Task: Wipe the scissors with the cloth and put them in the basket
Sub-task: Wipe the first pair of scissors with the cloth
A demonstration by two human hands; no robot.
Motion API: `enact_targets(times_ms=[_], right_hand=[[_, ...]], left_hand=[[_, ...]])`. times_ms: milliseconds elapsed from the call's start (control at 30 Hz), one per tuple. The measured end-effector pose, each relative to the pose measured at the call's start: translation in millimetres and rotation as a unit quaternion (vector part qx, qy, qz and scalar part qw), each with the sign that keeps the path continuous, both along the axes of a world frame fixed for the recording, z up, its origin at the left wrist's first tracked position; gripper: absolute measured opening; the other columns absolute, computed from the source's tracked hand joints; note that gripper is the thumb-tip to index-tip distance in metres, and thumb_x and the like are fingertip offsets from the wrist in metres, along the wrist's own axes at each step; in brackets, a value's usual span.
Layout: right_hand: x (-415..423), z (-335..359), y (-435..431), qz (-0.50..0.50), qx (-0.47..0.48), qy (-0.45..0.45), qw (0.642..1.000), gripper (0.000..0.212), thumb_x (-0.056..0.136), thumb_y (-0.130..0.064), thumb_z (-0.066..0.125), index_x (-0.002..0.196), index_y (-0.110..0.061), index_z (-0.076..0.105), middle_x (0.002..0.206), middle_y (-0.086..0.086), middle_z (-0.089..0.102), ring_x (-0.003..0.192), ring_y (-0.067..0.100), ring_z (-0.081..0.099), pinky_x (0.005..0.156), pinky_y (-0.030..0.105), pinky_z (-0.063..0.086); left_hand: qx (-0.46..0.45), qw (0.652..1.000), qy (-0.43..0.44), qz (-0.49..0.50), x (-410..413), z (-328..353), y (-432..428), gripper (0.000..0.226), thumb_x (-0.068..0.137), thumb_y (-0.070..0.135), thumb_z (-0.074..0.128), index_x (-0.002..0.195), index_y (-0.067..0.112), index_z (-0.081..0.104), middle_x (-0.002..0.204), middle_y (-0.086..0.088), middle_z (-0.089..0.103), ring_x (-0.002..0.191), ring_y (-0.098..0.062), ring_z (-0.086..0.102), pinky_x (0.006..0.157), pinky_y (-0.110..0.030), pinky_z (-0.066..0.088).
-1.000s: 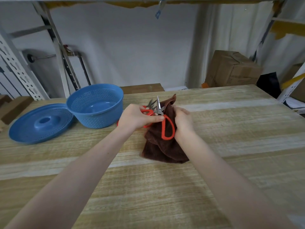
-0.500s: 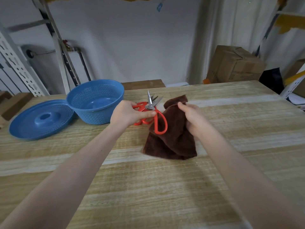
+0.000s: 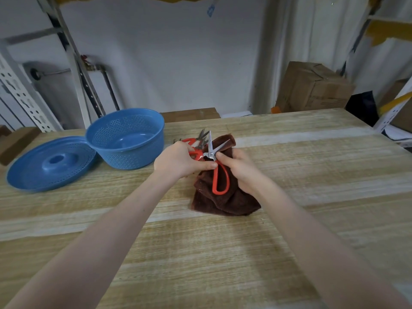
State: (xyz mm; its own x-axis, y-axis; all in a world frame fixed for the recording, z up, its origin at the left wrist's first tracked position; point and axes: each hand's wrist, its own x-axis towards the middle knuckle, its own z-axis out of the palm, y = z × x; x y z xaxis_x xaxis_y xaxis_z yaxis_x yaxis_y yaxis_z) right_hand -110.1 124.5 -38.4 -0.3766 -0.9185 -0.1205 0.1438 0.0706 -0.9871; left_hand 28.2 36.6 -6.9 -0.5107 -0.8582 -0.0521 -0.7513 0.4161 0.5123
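Note:
A pair of red-handled scissors (image 3: pixel 219 175) stands with its blades spread open and pointing away from me, one handle loop hanging over the brown cloth (image 3: pixel 225 197). My left hand (image 3: pixel 180 160) grips the other handle loop, thumb near the pivot. My right hand (image 3: pixel 242 169) holds the cloth from the right and its fingers touch the scissors at the pivot. More red-handled scissors (image 3: pixel 197 140) lie on the table just behind my left hand. The blue perforated basket (image 3: pixel 126 138) sits to the left, with nothing in it.
A blue perforated lid (image 3: pixel 50 163) lies flat left of the basket. The wooden table (image 3: pixel 312 175) stretches wide to the right and toward me. Cardboard boxes (image 3: pixel 312 88) and metal racks stand beyond the far edge.
The cloth and my right hand, which had drawn away to the right, have come back against the scissors. The blades stay spread open in my left hand.

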Motion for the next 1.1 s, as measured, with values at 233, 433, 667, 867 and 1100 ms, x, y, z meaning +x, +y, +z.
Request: enact_targets(times_ms=[233, 433, 667, 867, 1100], right_hand=[[-3.5, 5.0, -2.2, -0.013, 0.005, -0.037, 0.999, 0.018, 0.1, -0.009, 0.049, 0.093, -0.012, 0.066, 0.089, 0.007, 0.071, 0.081, 0.02, 0.068, 0.078, 0.031, 0.056], [-6.5, 5.5, 2.5, -0.011, 0.002, -0.027, 1.0, 0.016, 0.098, -0.01, 0.053, 0.092, -0.012, 0.067, 0.083, 0.004, 0.073, 0.077, 0.017, 0.071, 0.078, 0.031, 0.057], [3.0, 6.2, -5.7, -0.07, 0.003, 0.022, 0.997, 0.013, 0.093, -0.015, 0.062, 0.084, -0.015, 0.07, 0.079, 0.0, 0.074, 0.074, 0.015, 0.07, 0.074, 0.028, 0.057], [5.3, 7.1, -11.2, -0.122, -0.018, 0.038, 0.992, 0.015, 0.091, -0.013, 0.06, 0.087, -0.006, 0.073, 0.085, 0.01, 0.074, 0.081, 0.024, 0.071, 0.078, 0.037, 0.057], [-3.1, 5.0, -15.5, -0.189, 0.005, -0.013, 0.982, 0.016, 0.087, -0.013, 0.064, 0.084, 0.001, 0.072, 0.081, 0.015, 0.074, 0.071, 0.023, 0.07, 0.066, 0.031, 0.056]], left_hand=[[0.152, 0.981, 0.104, -0.056, 4.6, 9.1, -1.8, 0.043, 0.079, 0.04, 0.076, 0.09, -0.001, 0.07, 0.069, -0.012, 0.069, 0.051, -0.015, 0.062, 0.05, -0.022, 0.049], [0.186, 0.968, 0.17, -0.025, 3.8, 2.1, -1.2, 0.04, 0.083, 0.035, 0.073, 0.1, -0.001, 0.07, 0.07, -0.005, 0.06, 0.048, -0.011, 0.05, 0.045, -0.02, 0.043], [0.127, 0.976, 0.174, -0.016, -2.1, -0.1, 7.2, 0.037, 0.07, 0.039, 0.084, 0.08, 0.006, 0.069, 0.056, 0.002, 0.051, 0.032, -0.002, 0.042, 0.038, -0.018, 0.036], [0.107, 0.979, 0.171, 0.013, -7.2, -0.6, 7.7, 0.054, 0.062, 0.051, 0.085, 0.094, 0.009, 0.072, 0.065, 0.008, 0.054, 0.042, -0.004, 0.045, 0.04, -0.019, 0.036], [0.107, 0.982, 0.156, 0.013, -8.5, -2.0, 10.0, 0.053, 0.06, 0.053, 0.085, 0.089, 0.01, 0.073, 0.068, 0.005, 0.055, 0.04, -0.006, 0.042, 0.045, -0.022, 0.039]])
